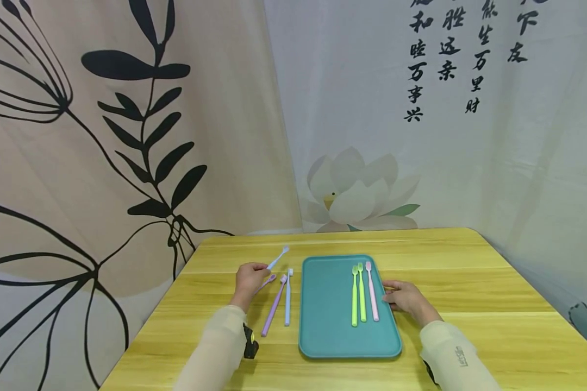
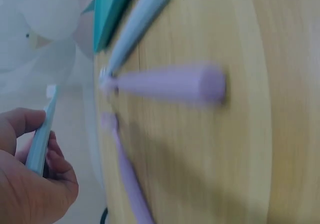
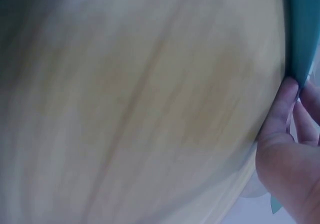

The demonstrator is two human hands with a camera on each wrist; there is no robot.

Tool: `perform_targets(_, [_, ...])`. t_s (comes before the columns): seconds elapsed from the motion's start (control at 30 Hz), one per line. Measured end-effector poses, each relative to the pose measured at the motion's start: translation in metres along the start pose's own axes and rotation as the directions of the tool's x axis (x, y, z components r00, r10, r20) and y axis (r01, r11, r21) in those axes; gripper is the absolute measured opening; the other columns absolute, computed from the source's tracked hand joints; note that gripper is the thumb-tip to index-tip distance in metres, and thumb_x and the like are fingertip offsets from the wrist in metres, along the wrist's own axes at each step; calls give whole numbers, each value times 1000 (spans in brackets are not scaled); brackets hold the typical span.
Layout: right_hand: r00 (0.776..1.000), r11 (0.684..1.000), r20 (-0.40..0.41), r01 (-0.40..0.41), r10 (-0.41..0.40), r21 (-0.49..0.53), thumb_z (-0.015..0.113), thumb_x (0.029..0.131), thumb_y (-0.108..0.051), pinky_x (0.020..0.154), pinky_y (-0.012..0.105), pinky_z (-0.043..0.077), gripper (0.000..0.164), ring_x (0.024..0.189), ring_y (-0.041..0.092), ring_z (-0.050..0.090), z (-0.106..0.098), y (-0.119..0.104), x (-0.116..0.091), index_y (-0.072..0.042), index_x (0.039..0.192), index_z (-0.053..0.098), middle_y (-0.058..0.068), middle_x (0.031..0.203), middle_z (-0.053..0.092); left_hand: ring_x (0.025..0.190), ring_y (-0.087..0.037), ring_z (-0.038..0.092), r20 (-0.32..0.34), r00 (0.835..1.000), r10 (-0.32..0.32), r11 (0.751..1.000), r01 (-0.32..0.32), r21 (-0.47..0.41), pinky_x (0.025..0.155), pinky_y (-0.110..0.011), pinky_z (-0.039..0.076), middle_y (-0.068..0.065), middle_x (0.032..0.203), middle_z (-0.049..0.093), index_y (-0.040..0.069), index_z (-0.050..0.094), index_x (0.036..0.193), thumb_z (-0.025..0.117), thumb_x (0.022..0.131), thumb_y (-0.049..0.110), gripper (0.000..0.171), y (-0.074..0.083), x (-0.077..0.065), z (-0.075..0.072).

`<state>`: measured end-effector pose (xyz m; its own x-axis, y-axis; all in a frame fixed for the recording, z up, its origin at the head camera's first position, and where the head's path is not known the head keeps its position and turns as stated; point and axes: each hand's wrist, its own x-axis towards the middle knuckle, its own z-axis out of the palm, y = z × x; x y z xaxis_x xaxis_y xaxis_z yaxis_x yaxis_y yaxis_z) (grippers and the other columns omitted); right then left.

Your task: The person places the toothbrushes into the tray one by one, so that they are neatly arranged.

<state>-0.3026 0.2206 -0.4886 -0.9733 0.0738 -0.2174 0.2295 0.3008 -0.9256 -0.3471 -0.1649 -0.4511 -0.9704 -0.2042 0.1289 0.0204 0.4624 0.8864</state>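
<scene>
My left hand (image 1: 248, 281) grips a light blue toothbrush (image 1: 278, 258) between thumb and fingers, its white-bristled head sticking out beyond them. In the left wrist view the same blue toothbrush (image 2: 41, 143) is held up over the table's edge. Near that hand lie a purple toothbrush (image 1: 273, 308), a second blue one (image 1: 287, 301) and another purple one (image 1: 266, 283), partly hidden behind the hand. On the right, my right hand (image 1: 407, 298) holds the right rim of a teal tray (image 1: 328, 304); the thumb (image 3: 285, 102) lies against its outer side.
Two green toothbrushes (image 1: 354, 296) and a pink one (image 1: 372, 290) lie side by side on the tray's right half. Beneath everything is a wooden table (image 1: 469, 304), with a printed curtain (image 1: 235, 136) hanging behind its far edge.
</scene>
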Motion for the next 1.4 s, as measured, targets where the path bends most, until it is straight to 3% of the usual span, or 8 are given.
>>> perform_targets(0.17, [1000, 1000, 4, 5, -5, 7, 61, 93, 6, 74, 32, 57, 50, 88, 19, 63, 0, 0, 0, 11, 140, 47, 23, 113, 57, 87, -26, 64, -16, 1000, 1, 998, -2, -60, 69, -32, 52, -16, 95, 72, -6, 74, 101, 70, 85, 2, 19, 10, -7, 25])
perform_targets(0.33, [1000, 1000, 0, 5, -5, 7, 61, 93, 6, 75, 32, 57, 49, 88, 19, 64, 1, 0, -1, 11, 140, 47, 23, 113, 57, 89, -26, 63, -16, 1000, -16, 994, 14, -109, 74, -35, 54, -13, 94, 71, -4, 75, 99, 72, 82, 1, 19, 19, -14, 47])
perform_targets(0.5, [1000, 1000, -2, 0, 0, 1, 61, 93, 6, 74, 32, 57, 49, 88, 19, 63, 2, 0, -1, 10, 140, 48, 22, 113, 57, 83, -24, 64, -19, 1000, 14, 997, -15, -76, 70, -35, 54, -11, 89, 72, -2, 77, 95, 73, 81, 2, 16, 30, -24, 67])
perform_targets(0.73, [1000, 1000, 7, 7, -7, -7, 61, 94, 5, 76, 32, 57, 49, 90, 20, 62, 1, -2, -5, 9, 141, 47, 22, 113, 56, 78, -22, 63, -5, 1000, 15, 995, -15, -100, 65, -33, 52, -11, 84, 72, -3, 77, 92, 73, 79, 0, 14, 41, -40, 93])
perform_targets(0.87, [1000, 1000, 10, 15, -14, -15, 61, 94, 5, 76, 32, 56, 49, 90, 20, 62, 1, -2, -5, 10, 141, 47, 22, 114, 56, 74, -21, 63, -31, 999, 17, 997, -19, -76, 64, -34, 52, -8, 81, 71, -2, 77, 88, 73, 78, 1, 12, 45, -51, 110])
perform_targets(1.03, [1000, 1000, 18, 10, -10, -14, 62, 94, 4, 77, 32, 56, 51, 92, 21, 62, 0, -1, -4, 9, 142, 47, 21, 114, 56, 65, -17, 58, -83, 996, -15, 998, 10, -62, 59, -32, 50, -3, 72, 68, 0, 77, 81, 74, 77, 3, 5, 49, -67, 130])
perform_targets(1.23, [1000, 1000, 20, 13, -12, -24, 62, 94, 3, 77, 32, 56, 51, 94, 23, 61, -1, -1, -2, 8, 142, 47, 20, 112, 56, 67, -19, 59, -110, 992, -53, 996, 44, -82, 61, -35, 51, -2, 71, 67, -1, 76, 78, 75, 77, 2, 3, 53, -82, 149])
perform_targets(1.4, [1000, 999, 18, 19, -18, -26, 62, 94, 3, 76, 32, 56, 50, 93, 22, 61, -1, 0, -1, 9, 142, 47, 20, 113, 56, 70, -21, 62, -120, 991, -64, 997, 60, -38, 63, -37, 53, -3, 72, 68, 0, 76, 78, 77, 76, 0, 2, 56, -88, 159])
